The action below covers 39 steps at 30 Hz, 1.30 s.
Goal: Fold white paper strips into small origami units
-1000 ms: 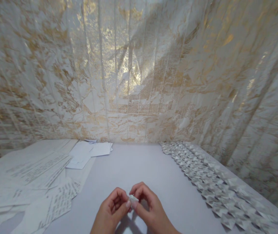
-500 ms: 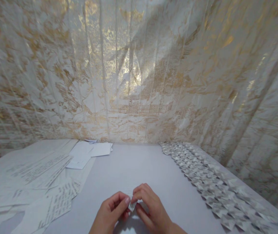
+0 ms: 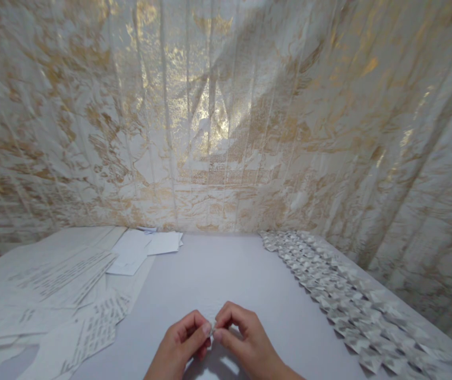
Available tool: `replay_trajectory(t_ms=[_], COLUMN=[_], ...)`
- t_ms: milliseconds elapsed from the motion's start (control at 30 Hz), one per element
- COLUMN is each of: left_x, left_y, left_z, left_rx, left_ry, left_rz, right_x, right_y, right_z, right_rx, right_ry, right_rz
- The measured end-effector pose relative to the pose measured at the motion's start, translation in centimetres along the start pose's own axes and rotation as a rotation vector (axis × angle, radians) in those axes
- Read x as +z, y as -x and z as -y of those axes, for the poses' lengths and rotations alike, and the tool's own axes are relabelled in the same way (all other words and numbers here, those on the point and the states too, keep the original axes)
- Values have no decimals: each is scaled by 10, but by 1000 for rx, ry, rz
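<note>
A small folded piece of paper is pinched between my two hands, low in the middle of the view and just above the white tabletop. My left hand grips its left side with thumb and forefinger, the other fingers curled beneath. On the other side, the thumb and forefinger of my right hand close on its right edge. Fingertips cover most of the paper, so its exact shape is hard to make out.
Rows of small folded paper pieces run along the table's right side. Printed paper sheets and strips lie spread over the left. Plain white paper slips sit at the back left. A gold-patterned curtain hangs behind the table.
My right thumb has come up against its forefinger, closing on the paper's right edge. Less of the folded paper shows now. My left hand stays almost still.
</note>
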<state>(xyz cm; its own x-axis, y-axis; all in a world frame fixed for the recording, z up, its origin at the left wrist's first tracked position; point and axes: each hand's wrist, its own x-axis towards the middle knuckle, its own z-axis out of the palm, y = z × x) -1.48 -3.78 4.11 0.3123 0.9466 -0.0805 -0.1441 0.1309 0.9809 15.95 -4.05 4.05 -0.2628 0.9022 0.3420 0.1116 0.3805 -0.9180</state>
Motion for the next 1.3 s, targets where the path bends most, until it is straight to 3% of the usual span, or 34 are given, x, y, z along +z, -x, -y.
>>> replay_trajectory(t_ms=[200,433,800,1033,1167,1300], left_x=[-4,-7,-8,-10,-14,-18], left_y=[-3,-4,-3,-5,-10,-11], left_z=[3,4,5,7,8,9], left_rx=[71,88,95,88,78,122], left_ry=[-119,-181,-168,-130,-112,-115], left_rz=[95,27,-17,0,43,-4], right_x=[2,2,3,4,0,-4], right_y=[-1,0,1,2,3,3], right_z=[-3,-1,2,0,-6,-5], right_rx=[56,106,4,34,-18,-127], right_ry=[-209,-257,-188,-165,20,161], right_rz=[-51,45,63,38,33,74])
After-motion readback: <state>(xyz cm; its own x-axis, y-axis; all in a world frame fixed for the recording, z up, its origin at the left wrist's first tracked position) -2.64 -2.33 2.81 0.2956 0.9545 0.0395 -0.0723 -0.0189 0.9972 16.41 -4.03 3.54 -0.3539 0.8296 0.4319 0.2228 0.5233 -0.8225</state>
